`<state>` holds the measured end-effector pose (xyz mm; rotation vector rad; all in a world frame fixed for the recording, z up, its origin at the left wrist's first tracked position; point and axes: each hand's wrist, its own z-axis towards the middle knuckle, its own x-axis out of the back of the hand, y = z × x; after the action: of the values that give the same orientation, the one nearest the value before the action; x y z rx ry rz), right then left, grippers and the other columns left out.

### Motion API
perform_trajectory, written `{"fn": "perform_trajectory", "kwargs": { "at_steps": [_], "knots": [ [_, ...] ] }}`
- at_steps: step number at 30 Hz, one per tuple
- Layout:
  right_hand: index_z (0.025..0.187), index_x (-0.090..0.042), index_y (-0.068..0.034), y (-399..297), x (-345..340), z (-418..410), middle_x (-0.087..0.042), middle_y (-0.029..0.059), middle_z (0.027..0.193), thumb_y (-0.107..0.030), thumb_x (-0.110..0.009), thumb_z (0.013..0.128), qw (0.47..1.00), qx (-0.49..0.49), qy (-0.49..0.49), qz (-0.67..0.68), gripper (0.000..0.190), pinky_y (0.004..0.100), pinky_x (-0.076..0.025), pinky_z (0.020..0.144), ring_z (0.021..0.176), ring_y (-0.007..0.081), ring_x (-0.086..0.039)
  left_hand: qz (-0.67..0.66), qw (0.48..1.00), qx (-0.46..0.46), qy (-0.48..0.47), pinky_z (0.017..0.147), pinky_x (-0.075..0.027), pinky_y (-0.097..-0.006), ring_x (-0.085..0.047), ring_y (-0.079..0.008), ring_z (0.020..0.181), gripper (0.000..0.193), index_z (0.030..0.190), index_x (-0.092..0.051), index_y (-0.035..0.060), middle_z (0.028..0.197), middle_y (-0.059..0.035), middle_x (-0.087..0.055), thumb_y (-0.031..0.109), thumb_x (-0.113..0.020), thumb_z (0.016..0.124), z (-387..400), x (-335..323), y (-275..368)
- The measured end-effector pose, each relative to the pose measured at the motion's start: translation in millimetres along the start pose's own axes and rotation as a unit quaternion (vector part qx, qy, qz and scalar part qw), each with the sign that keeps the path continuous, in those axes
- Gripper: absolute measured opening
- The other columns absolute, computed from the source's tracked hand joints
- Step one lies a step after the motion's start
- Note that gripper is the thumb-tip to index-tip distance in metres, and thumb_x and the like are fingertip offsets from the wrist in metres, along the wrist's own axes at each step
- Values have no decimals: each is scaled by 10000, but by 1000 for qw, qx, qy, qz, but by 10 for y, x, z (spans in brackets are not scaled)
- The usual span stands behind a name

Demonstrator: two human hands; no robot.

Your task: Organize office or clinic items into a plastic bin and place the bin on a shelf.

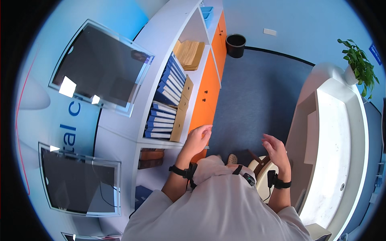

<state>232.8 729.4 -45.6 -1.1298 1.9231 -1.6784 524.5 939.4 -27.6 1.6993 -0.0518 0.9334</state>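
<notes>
My left hand is held up with nothing in it, its fingers loosely bent. In the picture it overlaps the edge of an orange cabinet door, close to the shelf with blue ring binders and cardboard file boxes. My right hand, also bare of any object, has its fingers apart beside the inner side of a curved white reception counter. Each wrist wears a black strap with a small device. Whether either hand touches the furniture is hard to tell.
A cream chair stands between me and the counter. A black waste bin sits by the far wall, and a potted plant tops the counter's end. Brown envelopes fill an upper shelf; dark screens hang at left.
</notes>
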Motion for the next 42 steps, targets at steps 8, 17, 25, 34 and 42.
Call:
{"fn": "perform_trajectory", "kwargs": {
  "at_steps": [8, 17, 25, 34, 42],
  "knots": [
    [1382, -555, 109, 201, 322, 335, -703, 213, 1200, -112, -562, 1023, 998, -54, 32, -14, 422, 352, -551, 959, 1065, 250, -690, -36, 999, -18, -31, 894, -569, -390, -719, -308, 1033, 314, 1244, -667, -25, 1118, -208, -735, 147, -631, 984, 1107, -303, -50],
    [1397, -555, 97, -49, 580, 1418, -705, 208, 1195, -168, -589, 1037, 996, -77, 54, 4, 448, 350, -548, 950, 1064, 246, -693, -56, 995, 78, -17, 899, -571, -399, -725, -309, 1024, 478, 1403, -568, 10, 1184, -195, -723, 199, -651, 971, 2413, -402, -424],
    [1405, -544, 102, -563, 758, 2708, -700, 226, 1217, -212, -591, 1038, 996, -49, -13, -79, 486, 351, -539, 963, 1082, 248, -693, -197, 918, 272, 212, 912, -542, -366, -663, -267, 1078, 742, 1553, -319, -59, 1354, -197, -605, 246, -646, 961, 3546, -405, -1530],
    [1404, -543, 101, -863, 724, 3599, -702, 204, 1213, -179, -582, 1030, 991, -23, -83, -107, 469, 346, -537, 960, 1088, 236, -684, -486, 651, 361, 458, 965, -503, -446, -568, -295, 1167, 843, 1582, -275, -7, 1443, -169, -500, 303, -696, 920, 4339, -148, -2694],
    [1365, -588, 79, -856, 757, 4147, -733, 210, 1183, -186, -612, 994, 987, -25, -103, -123, 456, 359, -536, 947, 1072, 250, -699, -537, 547, 422, 485, 749, -525, -355, -633, -216, 958, 451, 1203, -610, 80, 1118, -70, -655, 333, -779, 870, 4758, 53, -2814]
  ]
}}
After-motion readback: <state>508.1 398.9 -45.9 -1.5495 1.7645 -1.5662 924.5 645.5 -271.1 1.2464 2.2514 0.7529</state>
